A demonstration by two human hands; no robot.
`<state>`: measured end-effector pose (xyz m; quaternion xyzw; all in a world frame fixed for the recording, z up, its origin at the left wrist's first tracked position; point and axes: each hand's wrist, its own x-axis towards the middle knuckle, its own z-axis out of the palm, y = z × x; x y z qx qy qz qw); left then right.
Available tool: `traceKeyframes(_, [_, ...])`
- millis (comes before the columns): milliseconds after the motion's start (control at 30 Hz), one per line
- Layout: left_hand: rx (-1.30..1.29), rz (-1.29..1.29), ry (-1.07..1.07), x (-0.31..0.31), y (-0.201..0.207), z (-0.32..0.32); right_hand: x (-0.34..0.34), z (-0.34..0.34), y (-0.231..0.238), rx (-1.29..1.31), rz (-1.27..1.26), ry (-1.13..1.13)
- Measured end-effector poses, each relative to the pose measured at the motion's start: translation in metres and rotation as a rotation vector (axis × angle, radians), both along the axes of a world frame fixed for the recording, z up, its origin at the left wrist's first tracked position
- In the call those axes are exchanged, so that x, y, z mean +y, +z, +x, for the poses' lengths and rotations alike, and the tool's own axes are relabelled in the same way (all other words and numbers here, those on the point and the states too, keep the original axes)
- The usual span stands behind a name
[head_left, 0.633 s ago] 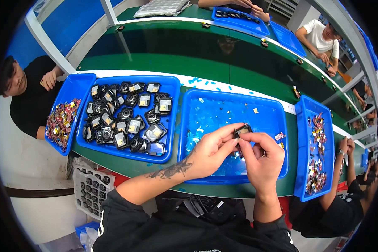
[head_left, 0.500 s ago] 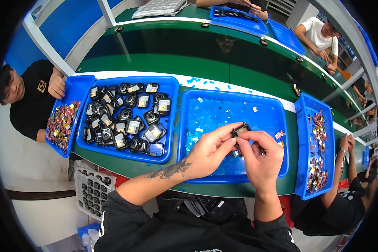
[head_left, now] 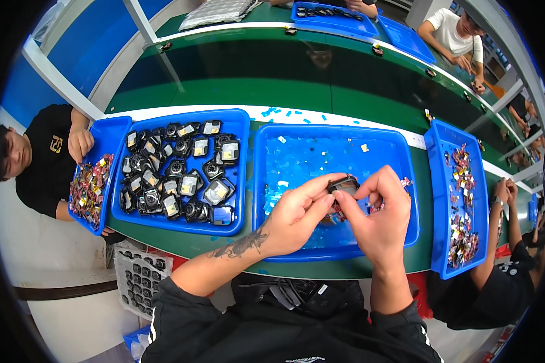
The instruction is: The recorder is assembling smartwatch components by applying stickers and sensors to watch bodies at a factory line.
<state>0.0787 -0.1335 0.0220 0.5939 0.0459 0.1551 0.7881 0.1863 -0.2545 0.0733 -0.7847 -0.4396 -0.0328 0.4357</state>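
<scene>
In the head view, a small black square module is held between both hands above the middle blue tray. The left hand is closed on the module's left side, its thumb and forefinger pinching the near edge. The right hand is curled around the module's right side, with the fingertips pressed against its edge; a small reddish strip is seen below the module between the two hands, but what it is cannot be told. The left forearm is marked with a dark tattoo, and both arms are clad in black sleeves.

The middle blue tray is scattered with small pale-blue film scraps. Just beside it on the left, a second blue tray is filled with many black modules of the same kind, some lying face up with a shiny square face. Farther left, a narrower blue bin with small reddish and yellow pieces is touched by the hand of a person in a black shirt. On the right, another narrow blue bin is filled with similar coloured pieces, and a second person's hands are seen near it. All the trays are set on a green bench. Below the bench on the left, a clear moulded insert tray with rows of dark parts is seen.
</scene>
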Motion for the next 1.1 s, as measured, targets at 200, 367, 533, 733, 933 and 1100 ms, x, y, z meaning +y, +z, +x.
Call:
traceKeyframes(200, [0.002,-0.185,0.109,-0.001,0.013,0.006,-0.006,0.002,-0.021,0.795,0.414,0.074])
traceKeyframes(367, [-0.053,-0.067,0.147,0.0,0.007,0.01,-0.019,-0.005,-0.027,0.774,0.209,0.162])
traceKeyframes(533, [0.022,0.632,0.075,0.013,0.022,-0.002,-0.022,0.008,-0.022,1.095,0.348,0.273])
traceKeyframes(733, [-0.239,0.924,0.272,0.011,0.008,0.004,-0.033,0.01,-0.021,0.95,0.305,0.371])
traceKeyframes(933, [-0.291,1.004,0.317,0.011,0.004,0.005,-0.032,0.005,-0.017,0.787,0.162,0.247])
traceKeyframes(1100, [-0.323,1.12,0.34,0.01,0.003,0.005,-0.029,0.01,-0.022,0.885,0.162,0.28])
